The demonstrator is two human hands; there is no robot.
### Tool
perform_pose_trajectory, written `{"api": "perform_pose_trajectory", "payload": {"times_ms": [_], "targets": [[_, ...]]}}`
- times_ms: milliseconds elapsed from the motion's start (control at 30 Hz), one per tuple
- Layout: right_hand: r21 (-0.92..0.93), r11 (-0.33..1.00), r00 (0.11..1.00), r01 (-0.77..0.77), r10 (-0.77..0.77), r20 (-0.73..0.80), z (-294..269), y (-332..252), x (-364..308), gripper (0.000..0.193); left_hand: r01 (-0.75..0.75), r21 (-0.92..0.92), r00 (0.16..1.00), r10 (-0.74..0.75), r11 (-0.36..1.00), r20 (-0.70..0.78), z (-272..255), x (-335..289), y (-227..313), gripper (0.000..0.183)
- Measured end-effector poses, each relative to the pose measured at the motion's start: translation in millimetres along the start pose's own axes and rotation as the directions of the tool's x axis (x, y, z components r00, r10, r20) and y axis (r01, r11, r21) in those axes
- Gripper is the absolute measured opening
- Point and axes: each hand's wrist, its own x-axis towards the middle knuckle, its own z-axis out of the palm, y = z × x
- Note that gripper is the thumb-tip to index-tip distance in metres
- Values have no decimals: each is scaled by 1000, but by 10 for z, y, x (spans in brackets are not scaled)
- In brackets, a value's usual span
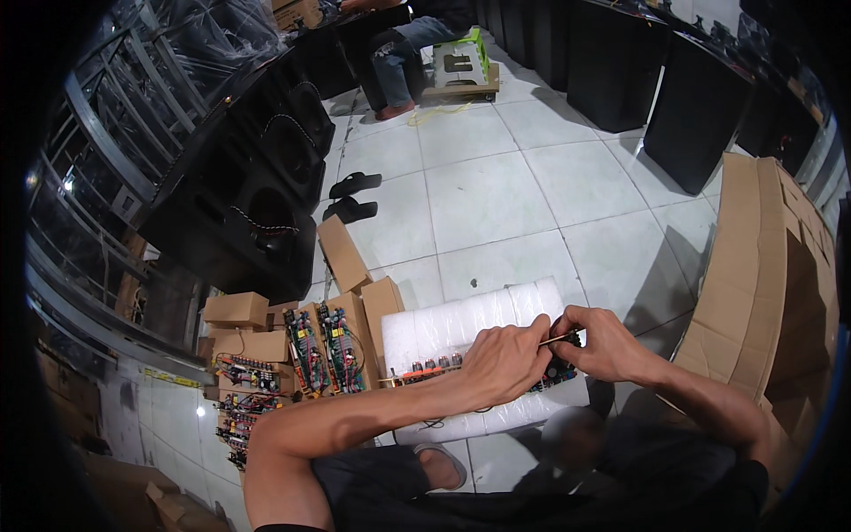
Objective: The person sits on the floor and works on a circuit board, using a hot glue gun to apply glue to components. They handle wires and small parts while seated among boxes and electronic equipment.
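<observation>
In the head view, the circuit board (557, 372) being worked on lies across the white foam block (479, 306), lower centre of the frame, partly hidden under the hands. The left hand (508, 359) reaches over it, its fingers bunched and bent near a thin, stick-like piece (558, 339); the tips are covered, so I cannot tell what they grip. The right hand (607, 348) has thumb and forefinger curled toward each other at the board's right end – whether they are clamped on that piece or on a part of the board, I cannot tell.

This board looks unfinished, judging by both hands being busy at one end; how much remains on it is hidden. At the lower left, two boards (338, 348) stand side by side against brown cardboard, with a stack of boards (244, 403) farther left. Those lie out of the hands – done or waiting, nothing visible settles which. Black speaker cabinets (239, 208) line the upper left; none of these boards is seen mounted in one.
</observation>
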Motion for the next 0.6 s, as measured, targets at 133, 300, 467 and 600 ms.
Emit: {"api": "perform_pose_trajectory", "payload": {"times_ms": [133, 300, 467, 600], "targets": [[35, 999, 998, -21, 23, -56, 31, 18, -18, 32, -9, -48, 1000, 9, 999, -15, -10, 27, -28, 23], [33, 974, 974, -226, 226, -3, -14, -103, -20, 33, -7, -37, 999, 6, 999, -39, 7, 3, -32, 22], [87, 979, 982, -186, 189, -23, 26, 5, 8, 32, 37, -74, 999, -39, 997, -34, -21, 22, -5, 22], [103, 979, 982, -176, 182, -50, 16, 16, 0, 29, 190, -128, 980, -179, 973, 89, -146, 91, 100, 22]]}}
